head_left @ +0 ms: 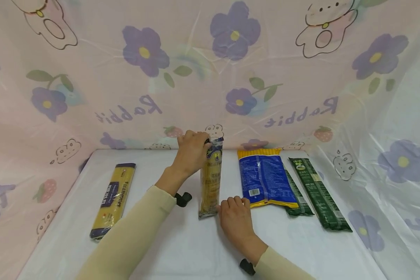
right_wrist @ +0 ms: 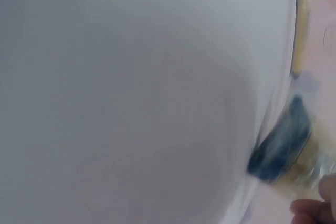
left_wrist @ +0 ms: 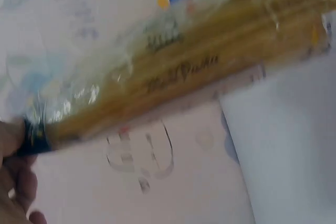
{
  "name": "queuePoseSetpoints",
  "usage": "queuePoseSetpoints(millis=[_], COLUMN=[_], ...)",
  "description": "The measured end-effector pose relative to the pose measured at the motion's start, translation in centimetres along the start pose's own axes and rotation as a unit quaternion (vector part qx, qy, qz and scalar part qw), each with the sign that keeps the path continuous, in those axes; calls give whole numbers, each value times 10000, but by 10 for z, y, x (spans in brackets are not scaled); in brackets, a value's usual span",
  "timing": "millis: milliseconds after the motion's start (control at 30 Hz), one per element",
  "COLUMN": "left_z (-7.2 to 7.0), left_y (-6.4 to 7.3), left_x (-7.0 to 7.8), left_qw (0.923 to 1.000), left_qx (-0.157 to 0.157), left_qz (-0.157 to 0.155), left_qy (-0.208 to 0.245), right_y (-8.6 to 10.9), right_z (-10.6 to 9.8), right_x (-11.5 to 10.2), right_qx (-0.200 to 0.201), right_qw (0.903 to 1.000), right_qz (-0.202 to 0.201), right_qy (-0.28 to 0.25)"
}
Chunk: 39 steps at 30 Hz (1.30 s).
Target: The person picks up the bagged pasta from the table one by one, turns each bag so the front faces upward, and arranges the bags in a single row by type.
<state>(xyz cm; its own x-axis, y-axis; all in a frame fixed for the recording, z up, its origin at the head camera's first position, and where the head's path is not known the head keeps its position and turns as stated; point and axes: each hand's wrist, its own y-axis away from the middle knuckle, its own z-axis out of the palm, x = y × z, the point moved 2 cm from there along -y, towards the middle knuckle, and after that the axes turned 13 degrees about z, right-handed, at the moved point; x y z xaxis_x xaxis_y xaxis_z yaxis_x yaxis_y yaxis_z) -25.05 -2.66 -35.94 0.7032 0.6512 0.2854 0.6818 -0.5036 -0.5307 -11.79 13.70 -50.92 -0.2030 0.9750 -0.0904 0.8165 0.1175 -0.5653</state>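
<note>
Head: pasta packet [head_left: 211,182], long axis near-upright

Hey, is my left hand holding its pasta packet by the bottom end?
No, your left hand grips the pasta packet at its top end, while your right hand is near the bottom.

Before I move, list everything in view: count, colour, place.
Spaghetti pack: 1, yellow and navy, left
Clear pasta pack: 1, yellow contents, centre
Large bag: 1, blue and yellow, centre-right
Green packs: 2, green, right, one partly beneath large bag
Table: 1, white, below
Patterned fabric: count unclear, mostly pink, behind table
Wrist pieces: 2, black, at wrists
Sleeves: 2, beige, forearms
Left hand: 1, bare, grips clear pasta pack's top
Right hand: 1, bare, near its base
</note>
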Motion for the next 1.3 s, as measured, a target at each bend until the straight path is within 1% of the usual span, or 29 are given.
queuePoseSetpoints(millis=[67, 200, 367, 433, 500, 567, 667, 733, 833, 900, 933, 1000, 1100, 1200, 1300], left_z=[-3, -3, -1, 0, 2, 4, 9, 12, 16, 17, 18, 19, 19, 18, 17], left_y=[2, 6, 8, 9, 11, 12, 15, 16, 16, 16, 15, 15, 15, 16, 20], left_x=[-10, -23, -29, -31, -32, -34, -37, -40, -43, -46, -47, -49, -51, -54, -58], left_qw=[9997, 9994, 9990, 9994, 10000, 9988, 9909, 9844, 9768, 9740, 9734, 9741, 9768, 9798, 9806], left_qx=[-127, -218, -184, -104, 2, 164, 454, 677, 1003, 1143, 1160, 1084, 749, 271, -210], left_qz=[-52, -77, -175, -148, -3, 221, 581, 769, 965, 1017, 1015, 961, 775, 558, 367], left_qy=[179, 267, 366, 294, 19, -398, -1122, -1432, -1629, -1673, -1696, -1736, -1853, -1902, -1914], right_y=[-2, -6, -10, -12, -14, -15, -17, -18, -19, -19, -19, -19, -17, -14, -12], right_z=[3, 10, 15, 16, 17, 19, 21, 23, 25, 26, 27, 27, 27, 22, 15], right_x=[5, 9, 4, 1, -2, -4, -6, -7, -7, -7, -7, -8, -11, -16, -23], right_qx=[-21, -263, -660, -787, -898, -1025, -1171, -1203, -1084, -950, -895, -802, -785, -875, -1063], right_qw=[9999, 9993, 9973, 9965, 9958, 9946, 9928, 9925, 9940, 9952, 9955, 9958, 9951, 9936, 9914], right_qz=[63, 55, 9, 20, 65, 150, 212, 179, 16, -120, -192, -329, -475, -557, -603], right_qy=[137, 273, 314, 265, 134, 0, -134, -148, -171, -206, -240, -283, -374, -441, -466])
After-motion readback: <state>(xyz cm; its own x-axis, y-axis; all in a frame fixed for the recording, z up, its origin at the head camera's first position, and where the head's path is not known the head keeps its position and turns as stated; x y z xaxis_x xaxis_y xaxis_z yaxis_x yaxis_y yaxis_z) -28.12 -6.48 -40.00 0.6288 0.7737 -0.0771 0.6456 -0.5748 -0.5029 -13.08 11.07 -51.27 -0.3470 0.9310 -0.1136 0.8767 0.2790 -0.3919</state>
